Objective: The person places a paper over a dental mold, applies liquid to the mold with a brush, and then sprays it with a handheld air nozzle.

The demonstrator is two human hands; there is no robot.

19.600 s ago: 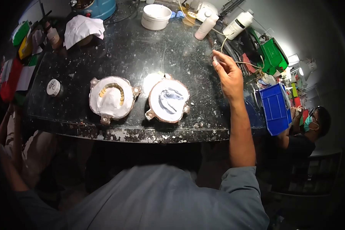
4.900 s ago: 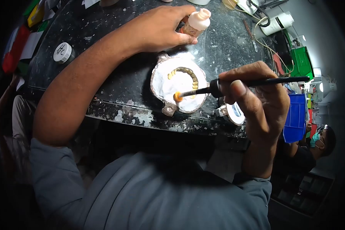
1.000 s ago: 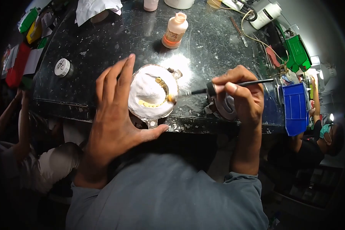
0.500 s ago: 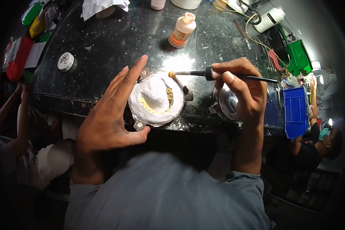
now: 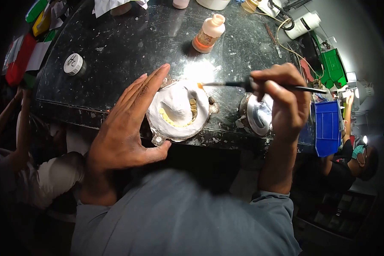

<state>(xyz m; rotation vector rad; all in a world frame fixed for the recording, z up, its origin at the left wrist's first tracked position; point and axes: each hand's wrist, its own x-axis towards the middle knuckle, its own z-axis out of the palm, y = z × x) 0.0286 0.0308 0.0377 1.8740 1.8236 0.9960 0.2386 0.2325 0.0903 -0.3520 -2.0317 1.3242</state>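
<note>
A round metal dental flask (image 5: 214, 108) filled with white plaster (image 5: 157, 116) lies near the table's front edge, yellowish teeth (image 5: 168, 120) showing in a curved row. My left hand (image 5: 126, 123) spans its left side, fingers stretched along the upper edge and thumb by the lower lug, steadying it. Between the fingers of my right hand (image 5: 286, 96) is a brush (image 5: 226, 84) with a dark handle. Its orange-tinted tip meets the plaster's upper right rim. Right of this flask, partly behind my right hand, sits another flask half (image 5: 259, 117) with a shiny inside.
Beyond the flask stands an open bottle (image 5: 209, 34) with orange liquid. A white lid marked "HC" (image 5: 73, 64) is at left. Blue (image 5: 327, 128) and green bins (image 5: 333, 68) line the right edge, near a cable (image 5: 278, 36). People sit at both sides.
My right hand and the brush have moved to the right, the tip shifting along the plaster's upper right rim. My left hand keeps its place around the flask. The whole view has shifted slightly.
</note>
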